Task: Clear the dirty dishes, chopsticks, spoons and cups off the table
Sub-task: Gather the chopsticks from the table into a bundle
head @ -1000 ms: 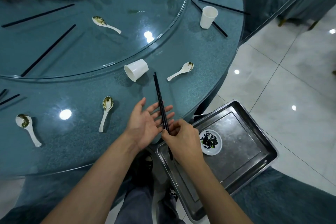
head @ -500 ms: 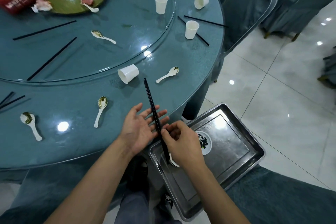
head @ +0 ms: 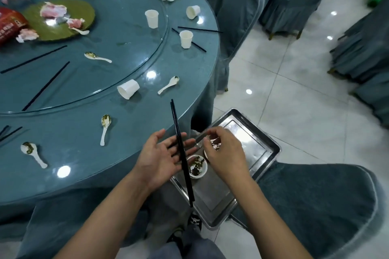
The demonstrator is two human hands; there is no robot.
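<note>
The left hand (head: 160, 160) lies palm up at the table's edge, its fingers straight and spread apart. A pair of black chopsticks (head: 176, 124) rests across those fingers. One end of the pair points out over the table (head: 73, 145) and the other reaches down over the near corner of a metal tray (head: 259, 147). The tray sits just beside the table.

The right hand (head: 226, 153) hovers over the tray with its fingers curled above a small dish (head: 216, 147). I cannot tell whether it grips that dish. Next to it in the tray, a second small dish (head: 196, 167) holds green scraps.

On the table beyond the hands lie a dirty spoon (head: 105, 127) and another spoon (head: 33, 153) to the left. Farther on are a cup on its side (head: 128, 89) and a third spoon (head: 169, 85). Past these an upright cup (head: 186, 39) stands against more chopsticks (head: 197, 46). A green plate (head: 84, 12) with pink scraps sits at the far left.
</note>
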